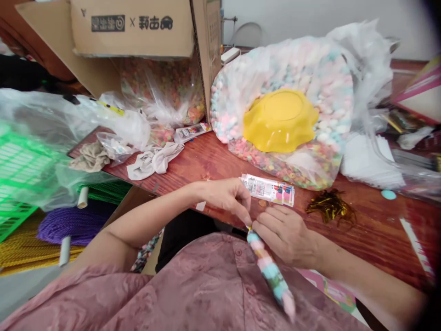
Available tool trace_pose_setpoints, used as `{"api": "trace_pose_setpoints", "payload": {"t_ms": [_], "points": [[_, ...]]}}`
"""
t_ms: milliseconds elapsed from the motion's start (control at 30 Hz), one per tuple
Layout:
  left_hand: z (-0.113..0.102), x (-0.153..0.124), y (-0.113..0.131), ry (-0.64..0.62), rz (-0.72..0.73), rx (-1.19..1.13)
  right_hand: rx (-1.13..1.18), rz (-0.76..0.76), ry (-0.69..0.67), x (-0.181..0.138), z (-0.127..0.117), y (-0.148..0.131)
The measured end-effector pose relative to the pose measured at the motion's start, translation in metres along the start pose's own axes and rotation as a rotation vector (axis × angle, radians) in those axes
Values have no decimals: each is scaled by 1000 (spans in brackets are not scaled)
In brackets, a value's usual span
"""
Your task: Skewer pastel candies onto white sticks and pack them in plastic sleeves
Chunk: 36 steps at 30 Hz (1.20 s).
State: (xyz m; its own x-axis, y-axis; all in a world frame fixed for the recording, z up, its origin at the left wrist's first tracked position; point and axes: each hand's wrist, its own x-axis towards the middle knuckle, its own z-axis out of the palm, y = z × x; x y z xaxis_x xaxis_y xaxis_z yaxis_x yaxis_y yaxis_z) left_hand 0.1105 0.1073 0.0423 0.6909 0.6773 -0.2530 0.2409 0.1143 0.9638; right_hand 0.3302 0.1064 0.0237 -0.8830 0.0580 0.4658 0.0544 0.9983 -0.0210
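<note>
Both hands meet at the table's front edge, at the top of a long narrow clear bag packed with pastel marshmallow-like pieces in pink, blue and white, with some green and orange bits. My left hand is closed, its thumb and forefinger pinching a small gold-coloured tie at the bag's neck. Curled around the neck just beside it is my right hand. Below them the bag hangs tilted against the pink shirt. Flat printed bags lie just beyond the fingers. To the right is a loose pile of gold twist ties.
A big bag of pastel pieces stands at the back, with a yellow bowl upside down against it. An open cardboard box is at back left. White cloth, a green basket and purple bundles are left.
</note>
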Motion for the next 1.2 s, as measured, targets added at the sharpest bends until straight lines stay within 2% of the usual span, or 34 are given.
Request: {"api": "trace_pose_setpoints", "payload": {"t_ms": [67,133,167,267,300,367,467,533,633,700,800,867,933,1000,1067,1100,1133,1200], "points": [[1,-8,22,230,148,265,-70,45,49,5,-2,11],[14,-17,43,402,312,534,-105,84,119,8,-3,21],[23,-21,50,416,381,629,-98,114,151,10,-4,25],[46,-22,51,253,453,723,29,258,213,12,-4,30],[50,-19,45,211,442,697,95,313,236,12,-3,30],[50,-9,25,206,400,596,247,413,295,11,-3,27],[39,5,-7,364,318,566,469,514,361,7,-3,19],[33,12,-19,432,279,540,584,553,344,6,-1,11],[32,17,-24,451,278,403,680,605,291,5,4,2],[34,19,-23,549,317,374,689,669,309,5,9,0],[35,20,-20,773,336,310,622,763,425,6,11,4],[35,16,-21,838,293,123,539,764,520,7,10,6],[37,11,-24,732,218,-157,460,733,603,8,10,8],[41,6,-29,479,133,-409,411,715,663,9,13,9],[46,2,-35,263,60,-521,403,725,699,9,17,9],[48,2,-39,250,51,-511,417,743,705,9,19,9],[48,2,-42,319,72,-452,444,770,707,9,21,8],[41,3,-49,590,199,-193,575,854,689,10,22,6]]}}
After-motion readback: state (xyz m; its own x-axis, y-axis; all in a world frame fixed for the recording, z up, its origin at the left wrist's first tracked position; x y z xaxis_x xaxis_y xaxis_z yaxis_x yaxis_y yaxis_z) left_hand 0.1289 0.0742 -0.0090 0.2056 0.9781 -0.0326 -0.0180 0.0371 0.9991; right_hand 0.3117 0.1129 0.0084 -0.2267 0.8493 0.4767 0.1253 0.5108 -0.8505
